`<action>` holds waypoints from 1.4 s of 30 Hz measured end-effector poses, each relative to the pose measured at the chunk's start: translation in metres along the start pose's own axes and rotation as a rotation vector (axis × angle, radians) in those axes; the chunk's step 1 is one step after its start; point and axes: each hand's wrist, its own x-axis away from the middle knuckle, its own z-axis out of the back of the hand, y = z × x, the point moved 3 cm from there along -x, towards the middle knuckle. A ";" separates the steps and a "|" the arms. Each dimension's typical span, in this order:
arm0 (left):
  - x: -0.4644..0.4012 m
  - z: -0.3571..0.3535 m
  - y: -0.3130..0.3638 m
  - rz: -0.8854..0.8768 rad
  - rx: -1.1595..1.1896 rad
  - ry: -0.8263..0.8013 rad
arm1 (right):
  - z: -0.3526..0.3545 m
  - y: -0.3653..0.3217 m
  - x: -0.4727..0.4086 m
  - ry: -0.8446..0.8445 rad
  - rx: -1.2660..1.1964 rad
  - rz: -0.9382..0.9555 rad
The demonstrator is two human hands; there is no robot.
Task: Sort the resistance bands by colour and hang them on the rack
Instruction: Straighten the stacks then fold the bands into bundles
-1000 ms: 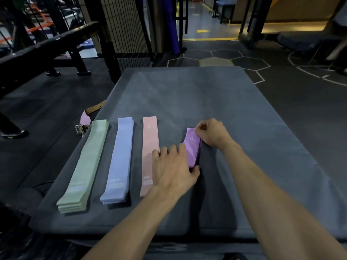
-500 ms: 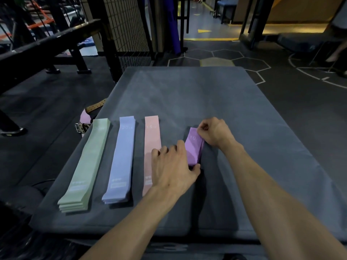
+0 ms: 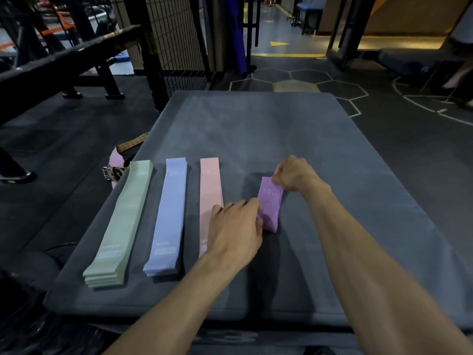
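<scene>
Now left hand point(image 3: 234, 226) pinches the purple band's point(image 3: 268, 203) near end | right hand point(image 3: 294, 174) grips its far end on the grey mat point(image 3: 256, 129) | pink stack point(image 3: 210, 198), blue stack point(image 3: 171, 213), green stack point(image 3: 122, 224) alongside, left.

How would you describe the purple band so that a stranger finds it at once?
Look at the grey mat. Four coloured piles lie in a row near its front edge, and the purple band is the one farthest right, beyond the pink band. It alone is held by both hands and marked 10.
</scene>
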 end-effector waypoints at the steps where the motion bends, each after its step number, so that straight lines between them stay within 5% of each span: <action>1: 0.000 -0.001 -0.001 0.015 0.028 -0.013 | -0.001 0.000 -0.001 -0.011 -0.003 0.000; 13: -0.005 -0.006 -0.014 0.076 0.127 -0.050 | -0.003 -0.007 -0.002 -0.120 0.129 0.030; 29: -0.007 -0.005 -0.013 0.084 0.157 -0.048 | -0.018 -0.018 -0.008 0.019 -0.286 0.058; 36: -0.005 -0.005 -0.008 -0.147 -0.047 -0.011 | -0.017 -0.020 -0.009 0.027 -0.185 0.089; 42: -0.005 -0.012 -0.006 -0.165 -0.006 -0.054 | -0.016 -0.019 -0.005 0.053 -0.156 0.080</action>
